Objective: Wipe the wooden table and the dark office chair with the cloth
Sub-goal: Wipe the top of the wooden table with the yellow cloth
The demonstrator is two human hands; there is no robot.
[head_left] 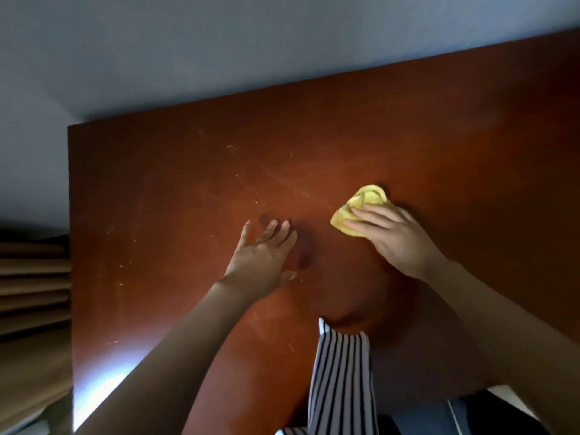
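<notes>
Right hand (396,238) of mine lies on the yellow cloth (365,202), a little right of the middle of the frame. Its fingers are straight and close together, laid over the near half of the cloth and pressing it onto the wooden table (175,189). They are not curled round it. The far half of the cloth sticks out beyond my fingertips, bunched into folds, and its left corner shows beside my forefinger.

My left hand (262,257) lies just left of centre, near the right one but apart from it and from the cloth. It is open, palm down, fingers spread and pointing toward the upper right, thumb out to the side. I cannot tell whether the whole palm rests on the wood or only hovers just above it, though a dark shadow sits right beside the fingers.

The table fills most of the frame, reddish brown, its far edge running from the middle left up to the upper right. Pale scratches (232,147) and specks are scattered over its left half, and a bright patch of light (94,394) lies on the wood at the lower left.

Beyond the far edge stands a plain pale wall (194,54). Brown pleated fabric (31,293) hangs along the left edge of the frame. My striped garment (342,381) hangs at the bottom, between my two forearms.
</notes>
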